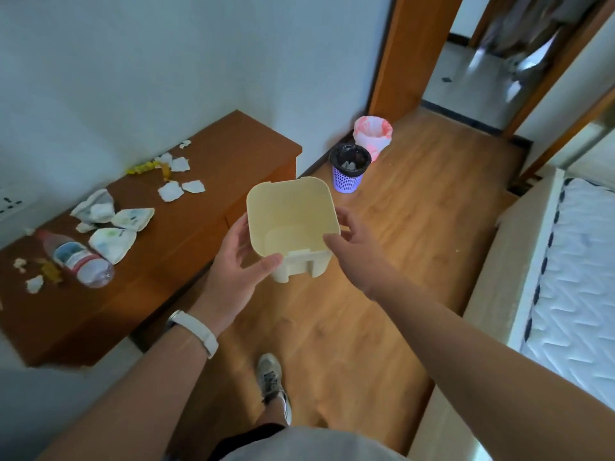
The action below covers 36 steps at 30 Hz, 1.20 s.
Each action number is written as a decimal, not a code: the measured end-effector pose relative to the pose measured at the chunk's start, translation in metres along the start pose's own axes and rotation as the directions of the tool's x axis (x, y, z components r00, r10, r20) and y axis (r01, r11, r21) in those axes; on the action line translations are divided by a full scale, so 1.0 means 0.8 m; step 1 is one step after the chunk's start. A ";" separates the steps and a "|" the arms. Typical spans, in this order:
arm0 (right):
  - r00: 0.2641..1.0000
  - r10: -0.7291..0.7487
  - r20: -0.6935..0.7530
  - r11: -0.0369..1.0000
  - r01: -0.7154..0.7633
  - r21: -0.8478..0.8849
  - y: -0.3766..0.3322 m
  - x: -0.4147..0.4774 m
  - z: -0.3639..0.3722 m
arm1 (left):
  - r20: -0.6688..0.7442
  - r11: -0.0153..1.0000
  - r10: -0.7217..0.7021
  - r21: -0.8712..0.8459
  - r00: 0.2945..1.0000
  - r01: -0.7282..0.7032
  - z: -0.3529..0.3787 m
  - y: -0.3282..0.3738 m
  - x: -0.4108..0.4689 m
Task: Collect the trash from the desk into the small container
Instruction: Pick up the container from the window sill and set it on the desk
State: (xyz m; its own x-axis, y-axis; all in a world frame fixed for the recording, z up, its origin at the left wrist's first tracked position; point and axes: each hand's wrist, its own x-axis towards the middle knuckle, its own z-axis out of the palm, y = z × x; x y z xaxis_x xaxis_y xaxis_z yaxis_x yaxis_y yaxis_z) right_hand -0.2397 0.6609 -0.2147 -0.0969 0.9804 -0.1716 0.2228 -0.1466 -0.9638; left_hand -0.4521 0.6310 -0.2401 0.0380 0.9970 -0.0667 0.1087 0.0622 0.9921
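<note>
Both bare forearms reach forward to a small cream container, held over the wooden floor just right of the desk. Left of the container, crumpled paper and a plastic bottle lie scattered on the desk. The left hand cups the container's left wall with thumb at its near rim, while the right hand rests loosely curled fingers on the right rim.
</note>
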 end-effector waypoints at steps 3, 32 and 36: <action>1.000 -0.016 -0.018 1.000 0.016 0.004 -0.016 0.044 0.025 | 0.014 1.000 -0.013 -0.022 1.000 0.014 -0.034 0.001 0.047; 0.999 0.037 -0.015 0.998 -0.038 -0.049 -0.056 0.413 0.008 | -0.025 0.999 -0.050 -0.015 0.998 0.050 -0.073 0.000 0.400; 0.997 0.070 0.016 0.996 -0.069 -0.054 -0.048 0.470 -0.027 | -0.075 0.994 -0.103 0.019 0.992 0.105 -0.041 0.004 0.450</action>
State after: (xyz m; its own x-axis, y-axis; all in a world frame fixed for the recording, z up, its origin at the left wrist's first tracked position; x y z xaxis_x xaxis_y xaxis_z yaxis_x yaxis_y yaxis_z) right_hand -0.2635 1.0381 -0.2375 -0.0961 0.9655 -0.2422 0.2815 -0.2070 -0.9370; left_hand -0.4707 0.9913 -0.2572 -0.0481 0.9858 -0.1606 0.1311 0.1656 0.9774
